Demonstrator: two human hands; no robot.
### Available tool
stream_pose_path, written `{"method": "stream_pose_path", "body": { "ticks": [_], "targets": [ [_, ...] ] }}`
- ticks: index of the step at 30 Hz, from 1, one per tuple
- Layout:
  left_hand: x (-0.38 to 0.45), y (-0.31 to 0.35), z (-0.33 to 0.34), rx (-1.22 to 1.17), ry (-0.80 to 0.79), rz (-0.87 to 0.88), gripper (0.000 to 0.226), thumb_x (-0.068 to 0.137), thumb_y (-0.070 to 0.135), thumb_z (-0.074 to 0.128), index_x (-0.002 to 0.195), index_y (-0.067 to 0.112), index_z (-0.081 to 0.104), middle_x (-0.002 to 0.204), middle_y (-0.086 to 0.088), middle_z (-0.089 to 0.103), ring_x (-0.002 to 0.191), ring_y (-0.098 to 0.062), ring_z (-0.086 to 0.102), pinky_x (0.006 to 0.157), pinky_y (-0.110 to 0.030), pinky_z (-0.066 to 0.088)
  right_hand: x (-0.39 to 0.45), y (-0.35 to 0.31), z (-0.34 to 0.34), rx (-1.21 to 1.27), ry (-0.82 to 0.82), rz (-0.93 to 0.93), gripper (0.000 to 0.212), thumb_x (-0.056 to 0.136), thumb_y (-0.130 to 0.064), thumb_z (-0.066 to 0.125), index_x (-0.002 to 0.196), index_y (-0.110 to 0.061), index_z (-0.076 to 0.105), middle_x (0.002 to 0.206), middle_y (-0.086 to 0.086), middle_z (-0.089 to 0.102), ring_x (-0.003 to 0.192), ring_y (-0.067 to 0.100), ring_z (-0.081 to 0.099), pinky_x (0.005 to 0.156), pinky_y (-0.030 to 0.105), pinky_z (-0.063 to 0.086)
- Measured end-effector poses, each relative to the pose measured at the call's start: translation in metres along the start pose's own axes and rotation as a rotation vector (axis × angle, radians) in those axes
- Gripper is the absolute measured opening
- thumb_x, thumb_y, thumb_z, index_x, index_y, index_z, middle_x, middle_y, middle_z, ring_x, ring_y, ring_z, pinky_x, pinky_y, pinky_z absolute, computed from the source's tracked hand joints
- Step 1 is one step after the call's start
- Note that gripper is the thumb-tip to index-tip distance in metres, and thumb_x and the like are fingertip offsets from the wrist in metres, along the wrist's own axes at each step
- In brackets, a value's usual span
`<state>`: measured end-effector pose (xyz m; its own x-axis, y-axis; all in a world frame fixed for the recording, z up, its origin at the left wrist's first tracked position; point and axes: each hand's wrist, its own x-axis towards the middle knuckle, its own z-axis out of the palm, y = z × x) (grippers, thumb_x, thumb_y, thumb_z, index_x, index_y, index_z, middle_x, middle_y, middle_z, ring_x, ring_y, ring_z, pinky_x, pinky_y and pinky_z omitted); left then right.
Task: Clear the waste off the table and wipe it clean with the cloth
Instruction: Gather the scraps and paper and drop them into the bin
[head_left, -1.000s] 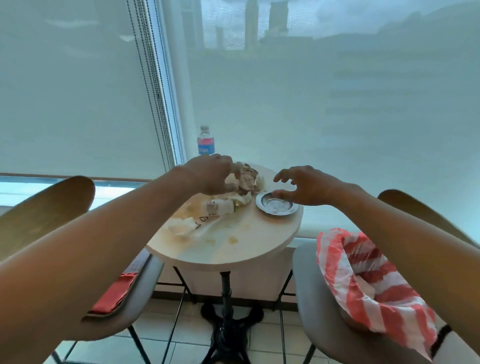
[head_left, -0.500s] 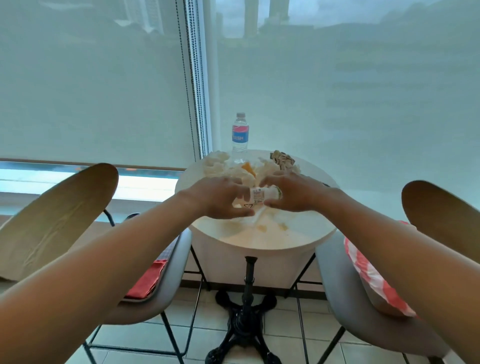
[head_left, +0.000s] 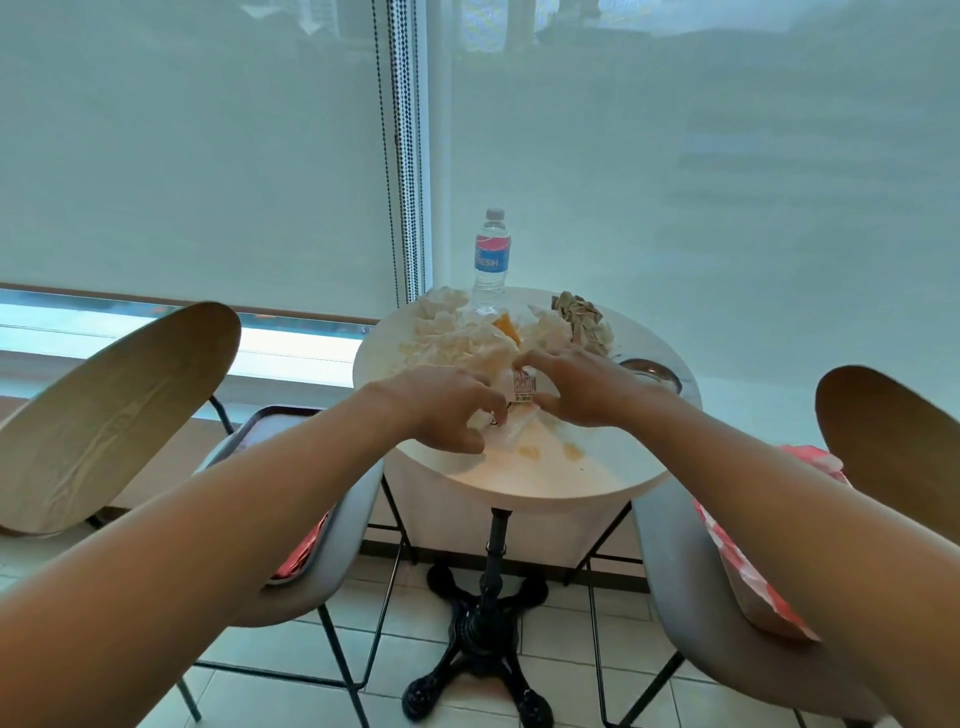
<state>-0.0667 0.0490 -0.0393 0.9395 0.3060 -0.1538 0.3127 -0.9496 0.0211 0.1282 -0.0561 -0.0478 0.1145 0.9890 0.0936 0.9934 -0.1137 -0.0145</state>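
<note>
Two bare forearms reach in from the lower corners of the frame and meet at centre over a small round surface (head_left: 613, 467), pedestal base below. What sits between the hands is hard to read: a small white packet w/ a red-printed label (head_left: 523, 387), mostly covered by fingers, only the label face showing. Left hand (head_left: 441, 410) at centre-left, palm down, fingers curled at the packet's near end; its grip looks closed on the packet and the thin white wrapper under it, though fingertips are partly hidden. Right hand (head_left: 584, 387) at centre-right, knuckles up, thumb and fingers pinching the packet's other side.

Behind the hands, toward upper centre: a heap of crumpled white tissue waste (head_left: 447, 338), an orange scrap (head_left: 506, 327) half buried in it, a wad of brownish crumpled paper (head_left: 582, 319) at the back right. A clear water bottle w/ blue-and-red label (head_left: 491, 260) stands upright at the far edge. A small metal dish (head_left: 652, 371) is mostly blocked by the right wrist. Orange-ish stains (head_left: 550, 451) on the near part of the surface.

Left chair (head_left: 322, 561): a dark tray edge and a red cloth (head_left: 298, 558) peek out on the seat, largely cut off by the left forearm. Right chair (head_left: 670, 561): a red-and-white striped bag (head_left: 737, 561), partly hidden by the right arm; contents can't be made out. Window blinds fill the upper frame.
</note>
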Motion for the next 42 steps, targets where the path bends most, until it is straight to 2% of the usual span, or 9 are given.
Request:
{"method": "stream_pose_path", "body": {
  "ticks": [4, 9, 13, 16, 24, 31, 37, 40, 42],
  "targets": [
    [0.002, -0.002, -0.002, -0.090, 0.003, -0.020, 0.031, 0.092, 0.027, 0.058, 0.120, 0.038, 0.064, 0.126, 0.009, 0.056, 0.113, -0.016, 0.054, 0.098, -0.037, 0.046, 0.003, 0.001, 0.006, -0.004, -0.017, -0.011, 0.052, 0.096, -0.039, 0.059, 0.143, -0.030, 0.041, 0.134, 0.006, 0.060, 0.127, 0.028, 0.052, 0.109, 0.047, 0.037],
    [0.002, -0.010, -0.014, -0.099, 0.157, -0.043, 0.018, 0.100, 0.026, 0.043, 0.094, 0.025, 0.060, 0.108, -0.002, 0.059, 0.096, -0.020, 0.056, 0.090, -0.038, 0.049, 0.004, 0.000, 0.000, 0.005, -0.012, -0.044, 0.053, 0.095, -0.041, 0.059, 0.143, -0.024, 0.044, 0.131, 0.004, 0.058, 0.123, 0.026, 0.052, 0.104, 0.040, 0.035],
    [0.002, -0.025, -0.017, 0.105, 0.378, -0.115, 0.027, 0.089, 0.049, 0.056, 0.090, 0.022, 0.055, 0.096, 0.002, 0.056, 0.090, -0.017, 0.051, 0.079, -0.031, 0.042, 0.004, 0.002, -0.011, 0.039, 0.011, -0.061, 0.051, 0.091, -0.043, 0.063, 0.137, -0.025, 0.050, 0.127, 0.001, 0.058, 0.117, 0.023, 0.054, 0.101, 0.037, 0.039],
    [0.005, -0.033, -0.015, 0.162, 0.441, -0.142, 0.041, 0.083, 0.061, 0.062, 0.086, 0.022, 0.049, 0.095, 0.002, 0.053, 0.089, -0.017, 0.046, 0.077, -0.032, 0.043, 0.005, 0.005, -0.019, 0.127, 0.012, -0.055, 0.050, 0.087, -0.041, 0.070, 0.132, -0.026, 0.055, 0.126, 0.000, 0.056, 0.110, 0.022, 0.056, 0.090, 0.033, 0.046],
    [0.015, -0.043, -0.001, 0.197, 0.259, -0.142, 0.048, 0.081, 0.058, 0.066, 0.114, 0.023, 0.058, 0.117, -0.001, 0.051, 0.110, -0.022, 0.053, 0.088, -0.033, 0.045, 0.004, 0.007, -0.035, 0.176, 0.027, -0.027, 0.050, 0.081, -0.046, 0.072, 0.127, -0.032, 0.059, 0.124, -0.004, 0.057, 0.108, 0.019, 0.056, 0.092, 0.041, 0.050],
    [0.021, -0.047, -0.002, 0.212, 0.296, -0.026, 0.019, 0.090, 0.039, 0.061, 0.101, 0.025, 0.068, 0.110, 0.000, 0.057, 0.100, -0.020, 0.057, 0.083, -0.031, 0.049, 0.002, 0.004, -0.037, 0.156, 0.031, -0.015, 0.051, 0.080, -0.047, 0.072, 0.127, -0.033, 0.059, 0.119, -0.006, 0.057, 0.104, 0.018, 0.056, 0.089, 0.040, 0.051],
    [0.021, -0.050, -0.005, 0.165, 0.387, 0.013, 0.022, 0.084, 0.042, 0.059, 0.092, 0.021, 0.061, 0.100, 0.000, 0.058, 0.096, -0.021, 0.056, 0.075, -0.031, 0.045, -0.002, 0.003, -0.039, 0.134, 0.003, -0.002, 0.051, 0.081, -0.044, 0.075, 0.128, -0.031, 0.061, 0.122, -0.007, 0.055, 0.107, 0.015, 0.054, 0.089, 0.035, 0.050],
    [0.019, -0.054, -0.004, 0.162, 0.359, -0.005, 0.029, 0.080, 0.049, 0.062, 0.094, 0.025, 0.056, 0.099, 0.003, 0.060, 0.094, -0.020, 0.056, 0.075, -0.032, 0.048, -0.002, 0.003, -0.041, 0.100, -0.036, 0.013, 0.050, 0.080, -0.040, 0.078, 0.127, -0.028, 0.064, 0.120, -0.006, 0.054, 0.101, 0.012, 0.052, 0.083, 0.029, 0.045],
    [0.019, -0.057, 0.000, 0.139, 0.318, -0.035, 0.035, 0.079, 0.055, 0.062, 0.098, 0.027, 0.054, 0.098, 0.005, 0.062, 0.091, -0.019, 0.057, 0.074, -0.033, 0.051, -0.001, 0.001, -0.043, 0.065, -0.069, 0.018, 0.049, 0.079, -0.040, 0.079, 0.125, -0.028, 0.066, 0.115, -0.005, 0.054, 0.100, 0.015, 0.054, 0.085, 0.033, 0.049]
  ]
}}
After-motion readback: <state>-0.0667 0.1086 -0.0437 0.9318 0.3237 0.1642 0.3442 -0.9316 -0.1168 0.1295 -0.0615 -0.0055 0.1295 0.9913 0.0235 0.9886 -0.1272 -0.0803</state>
